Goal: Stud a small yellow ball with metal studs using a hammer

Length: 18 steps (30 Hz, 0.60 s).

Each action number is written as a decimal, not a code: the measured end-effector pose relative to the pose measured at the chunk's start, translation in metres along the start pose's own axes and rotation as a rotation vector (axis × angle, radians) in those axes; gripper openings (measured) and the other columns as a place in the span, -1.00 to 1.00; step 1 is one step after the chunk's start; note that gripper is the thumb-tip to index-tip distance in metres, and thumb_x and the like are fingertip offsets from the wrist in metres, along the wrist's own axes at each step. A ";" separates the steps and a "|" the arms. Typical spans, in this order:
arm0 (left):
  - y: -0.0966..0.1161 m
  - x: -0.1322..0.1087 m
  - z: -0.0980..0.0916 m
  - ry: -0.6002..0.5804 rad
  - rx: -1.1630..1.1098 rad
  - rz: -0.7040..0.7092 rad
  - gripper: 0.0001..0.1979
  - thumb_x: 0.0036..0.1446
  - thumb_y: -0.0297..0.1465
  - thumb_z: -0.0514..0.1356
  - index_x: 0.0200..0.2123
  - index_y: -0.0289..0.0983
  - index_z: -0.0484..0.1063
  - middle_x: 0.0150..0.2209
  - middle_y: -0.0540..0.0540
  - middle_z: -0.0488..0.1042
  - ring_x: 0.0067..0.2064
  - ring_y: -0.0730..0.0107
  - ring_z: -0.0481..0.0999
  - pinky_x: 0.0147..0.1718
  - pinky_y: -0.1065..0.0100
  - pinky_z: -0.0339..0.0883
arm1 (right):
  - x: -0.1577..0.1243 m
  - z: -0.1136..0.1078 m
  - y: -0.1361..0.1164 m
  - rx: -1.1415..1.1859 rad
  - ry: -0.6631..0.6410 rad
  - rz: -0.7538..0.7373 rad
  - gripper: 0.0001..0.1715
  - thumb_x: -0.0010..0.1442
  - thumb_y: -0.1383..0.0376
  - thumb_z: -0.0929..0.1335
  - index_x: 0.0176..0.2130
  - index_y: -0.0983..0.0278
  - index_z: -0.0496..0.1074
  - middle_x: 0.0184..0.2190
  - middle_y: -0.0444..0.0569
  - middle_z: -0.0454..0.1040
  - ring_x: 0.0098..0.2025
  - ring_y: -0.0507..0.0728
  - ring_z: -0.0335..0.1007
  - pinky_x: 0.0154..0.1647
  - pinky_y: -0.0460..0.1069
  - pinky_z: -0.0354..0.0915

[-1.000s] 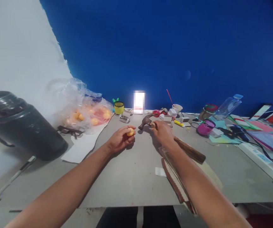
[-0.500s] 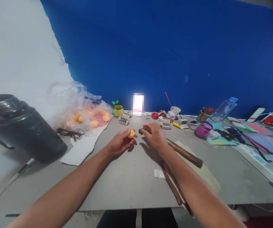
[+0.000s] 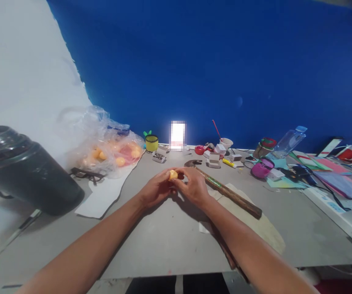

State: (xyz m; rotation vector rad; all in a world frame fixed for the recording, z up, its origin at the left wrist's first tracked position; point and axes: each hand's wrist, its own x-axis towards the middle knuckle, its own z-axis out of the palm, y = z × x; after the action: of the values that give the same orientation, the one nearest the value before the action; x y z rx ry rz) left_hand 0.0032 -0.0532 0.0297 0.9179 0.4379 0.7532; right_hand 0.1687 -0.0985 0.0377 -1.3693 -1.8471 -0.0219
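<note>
Between the fingers of my left hand [image 3: 157,188] is a small orange ping-pong ball [image 3: 173,175], held above the grey table. My right hand [image 3: 193,185] meets it from the other side, with thumb and fingertips pinched at the ball. Part of the ball is hidden by the fingers. Just beyond and to the right of my right hand lies a claw hammer [image 3: 239,199] with a dark head and a worn wooden handle. Its handle rests over a beige cloth [image 3: 269,228].
A big dark tumbler [image 3: 38,175] and a clear plastic bag [image 3: 102,134] of orange balls stand left. Along the back are a yellow-green pot [image 3: 152,143], small white boxes [image 3: 214,160] and a white cup [image 3: 226,143]. At right are a pink pouch [image 3: 262,168] and a plastic bottle [image 3: 289,143].
My right hand has left the hammer head and moved left to the ball, so both hands now meet there. The hammer head has come into view.
</note>
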 end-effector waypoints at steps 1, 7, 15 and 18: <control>0.000 0.000 0.002 0.028 0.019 0.027 -0.60 0.13 -0.21 0.43 -0.03 -0.29 0.55 -0.16 -0.16 0.54 -0.31 0.40 0.48 -0.35 0.39 0.38 | 0.000 0.000 0.001 -0.035 0.013 0.014 -0.86 0.31 0.24 0.42 -0.14 0.22 0.59 -0.25 -0.02 0.64 -0.19 0.17 0.51 -0.07 0.03 0.31; 0.000 0.001 0.004 0.084 -0.007 0.063 -0.59 0.09 -0.34 0.45 0.01 -0.30 0.55 0.02 -0.23 0.55 -0.29 0.44 0.52 -0.35 0.43 0.43 | 0.001 0.000 0.005 0.010 0.043 -0.022 -0.78 0.28 0.26 0.45 -0.06 0.24 0.57 -0.21 -0.02 0.61 -0.15 0.17 0.48 -0.05 0.03 0.31; -0.005 0.006 -0.006 0.121 -0.085 0.015 -0.49 0.08 -0.38 0.47 0.11 -0.30 0.56 -0.18 -0.16 0.55 -0.38 0.50 0.47 -0.44 0.48 0.37 | 0.000 0.007 0.012 0.135 -0.021 0.061 -0.80 0.23 0.22 0.46 -0.14 0.25 0.58 -0.10 0.09 0.57 0.01 0.25 0.44 0.11 0.15 0.32; -0.005 0.007 -0.008 0.149 -0.120 0.017 -0.54 0.08 -0.37 0.47 0.06 -0.31 0.59 -0.27 -0.13 0.54 -0.42 0.52 0.46 -0.49 0.51 0.33 | 0.001 0.008 0.014 0.326 -0.061 0.204 -0.78 0.24 0.20 0.42 -0.14 0.25 0.58 -0.14 0.05 0.58 -0.07 0.20 0.47 -0.07 0.08 0.41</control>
State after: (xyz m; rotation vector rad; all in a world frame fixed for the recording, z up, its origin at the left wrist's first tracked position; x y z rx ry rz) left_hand 0.0049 -0.0455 0.0209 0.7571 0.5103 0.8575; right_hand 0.1750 -0.0888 0.0267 -1.3291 -1.6633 0.4124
